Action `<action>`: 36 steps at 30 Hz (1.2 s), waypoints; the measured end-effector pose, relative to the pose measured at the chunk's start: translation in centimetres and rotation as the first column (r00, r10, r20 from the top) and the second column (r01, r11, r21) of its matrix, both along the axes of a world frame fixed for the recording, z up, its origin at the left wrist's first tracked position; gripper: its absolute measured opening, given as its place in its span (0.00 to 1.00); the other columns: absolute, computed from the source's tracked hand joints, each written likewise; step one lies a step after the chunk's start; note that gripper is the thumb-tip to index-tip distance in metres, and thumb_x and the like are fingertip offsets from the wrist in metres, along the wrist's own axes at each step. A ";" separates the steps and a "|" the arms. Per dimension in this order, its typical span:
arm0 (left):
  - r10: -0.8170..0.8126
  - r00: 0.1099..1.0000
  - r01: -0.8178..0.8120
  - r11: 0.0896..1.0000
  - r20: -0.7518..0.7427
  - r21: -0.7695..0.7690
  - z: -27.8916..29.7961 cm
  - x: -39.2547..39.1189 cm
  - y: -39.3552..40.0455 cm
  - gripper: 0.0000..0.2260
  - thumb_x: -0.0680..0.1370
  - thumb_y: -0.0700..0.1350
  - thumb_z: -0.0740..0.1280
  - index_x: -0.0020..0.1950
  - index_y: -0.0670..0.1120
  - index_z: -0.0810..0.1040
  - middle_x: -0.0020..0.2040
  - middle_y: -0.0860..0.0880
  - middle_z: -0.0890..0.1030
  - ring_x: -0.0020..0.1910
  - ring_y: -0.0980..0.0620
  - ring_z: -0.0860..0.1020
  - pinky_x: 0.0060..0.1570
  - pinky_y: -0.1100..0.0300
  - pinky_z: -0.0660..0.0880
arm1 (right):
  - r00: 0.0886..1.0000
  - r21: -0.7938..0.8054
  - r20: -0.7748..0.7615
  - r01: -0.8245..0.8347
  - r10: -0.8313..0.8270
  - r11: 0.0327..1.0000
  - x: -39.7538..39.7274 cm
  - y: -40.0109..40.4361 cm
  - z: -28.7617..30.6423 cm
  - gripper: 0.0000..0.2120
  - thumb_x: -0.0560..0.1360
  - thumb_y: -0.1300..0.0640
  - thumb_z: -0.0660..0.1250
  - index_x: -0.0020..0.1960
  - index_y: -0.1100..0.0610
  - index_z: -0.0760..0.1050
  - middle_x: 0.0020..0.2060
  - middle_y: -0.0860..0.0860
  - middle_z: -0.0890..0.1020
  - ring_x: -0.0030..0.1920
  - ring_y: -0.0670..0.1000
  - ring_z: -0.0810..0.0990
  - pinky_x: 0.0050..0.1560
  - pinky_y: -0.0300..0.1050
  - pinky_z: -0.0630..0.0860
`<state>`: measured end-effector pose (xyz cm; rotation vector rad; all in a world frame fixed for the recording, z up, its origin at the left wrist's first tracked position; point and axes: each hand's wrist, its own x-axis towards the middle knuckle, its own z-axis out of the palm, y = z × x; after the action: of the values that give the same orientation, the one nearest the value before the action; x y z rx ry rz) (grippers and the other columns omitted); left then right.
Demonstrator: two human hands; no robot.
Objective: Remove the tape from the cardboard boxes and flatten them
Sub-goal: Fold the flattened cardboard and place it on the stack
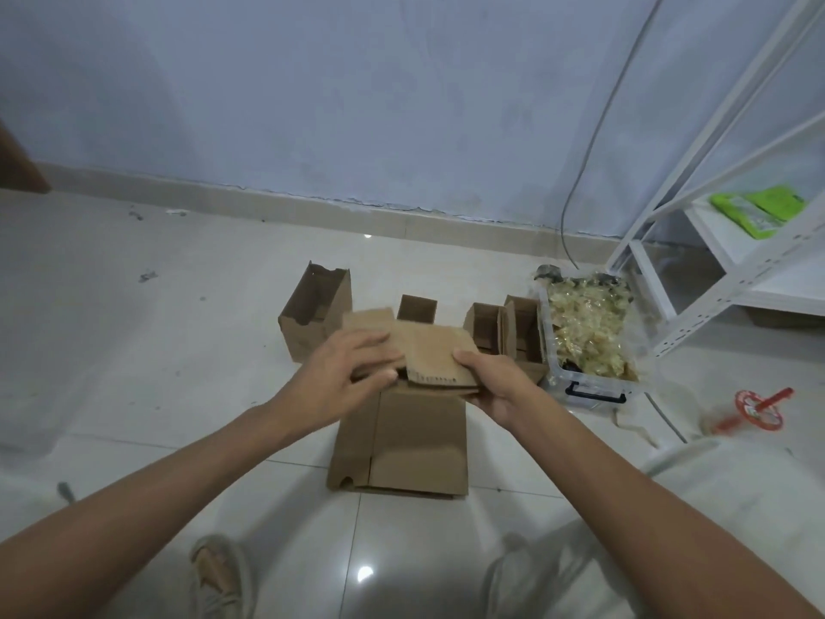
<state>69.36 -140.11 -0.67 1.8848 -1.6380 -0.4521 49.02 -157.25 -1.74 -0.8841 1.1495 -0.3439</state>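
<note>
Gripping a folded cardboard box [428, 350] between left hand [343, 373] and right hand [491, 386], above flattened boxes [402, 444].

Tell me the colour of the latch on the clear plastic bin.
Dark blue latch, seen in the head view.

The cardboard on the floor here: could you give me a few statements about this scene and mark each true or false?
1. Both hands, left hand and right hand, hold a flattened box. True.
2. The plastic tub is filled with water. False: it holds crumpled tape.
3. A pile of flat cardboard lies on the floor under the hands. True.
4. Every box is already flattened. False: an open box stands upright at the left, and others behind.
5. The shelf rack stands to the left. False: it is on the right.
</note>
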 end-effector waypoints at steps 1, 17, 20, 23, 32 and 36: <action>0.019 0.997 -0.014 0.997 -0.070 0.072 -0.5 -0.4 0.3 0.27 0.78 0.71 0.61 0.72 0.60 0.78 0.77 0.60 0.69 0.77 0.60 0.63 0.73 0.56 0.63 | 1.000 -0.017 -0.018 -0.001 0.000 1.000 -0.1 -0.1 -0.5 0.15 0.80 0.59 0.73 0.64 0.63 0.79 0.51 0.58 0.88 0.50 0.56 0.88 0.58 0.55 0.83; 0.630 0.528 -0.391 0.775 -0.569 0.496 -11.3 -0.1 -0.5 0.19 0.74 0.50 0.79 0.63 0.50 0.81 0.56 0.49 0.85 0.53 0.48 0.83 0.50 0.51 0.81 | 0.920 -0.153 -0.316 -0.289 0.230 0.945 -3.3 5.8 -11.1 0.13 0.80 0.47 0.73 0.47 0.58 0.85 0.49 0.56 0.88 0.52 0.57 0.86 0.54 0.52 0.82; 0.658 0.603 -0.405 0.740 -0.452 0.537 -14.5 -0.7 -0.7 0.21 0.72 0.54 0.80 0.62 0.49 0.82 0.56 0.49 0.85 0.52 0.47 0.83 0.54 0.50 0.82 | 0.898 -0.214 -0.410 -0.266 0.161 0.940 -4.0 5.4 -14.4 0.25 0.74 0.42 0.76 0.46 0.67 0.82 0.45 0.60 0.87 0.50 0.62 0.86 0.53 0.60 0.83; 0.631 0.720 -0.410 0.723 -0.289 0.556 -16.9 -1.3 -1.8 0.25 0.71 0.60 0.79 0.62 0.48 0.82 0.53 0.49 0.84 0.51 0.46 0.81 0.55 0.51 0.81 | 0.780 -0.278 -0.605 -0.398 0.163 0.874 -4.3 4.4 -16.4 0.24 0.74 0.40 0.74 0.39 0.62 0.78 0.38 0.58 0.84 0.42 0.58 0.83 0.38 0.50 0.75; 0.623 0.775 -0.410 0.628 -0.110 0.661 -22.4 -1.2 -6.2 0.21 0.73 0.65 0.74 0.53 0.51 0.75 0.48 0.51 0.80 0.48 0.47 0.80 0.49 0.51 0.80 | 0.646 -0.248 -0.736 -0.539 0.205 0.805 -2.9 -0.3 -21.4 0.18 0.77 0.38 0.71 0.44 0.53 0.76 0.39 0.49 0.79 0.42 0.53 0.79 0.38 0.47 0.74; 0.617 0.782 -0.402 0.604 -0.085 0.688 -24.8 -0.3 -7.4 0.22 0.72 0.68 0.73 0.49 0.52 0.75 0.46 0.52 0.81 0.47 0.48 0.80 0.48 0.51 0.81 | 0.618 -0.220 -0.749 -0.572 0.238 0.790 -2.1 -2.0 -24.1 0.17 0.77 0.40 0.72 0.48 0.52 0.73 0.41 0.49 0.78 0.43 0.54 0.79 0.37 0.47 0.70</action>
<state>69.07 -147.49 -25.51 2.4912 -0.6629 -1.0936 46.91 -159.26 -25.85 -1.7655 1.5198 0.1666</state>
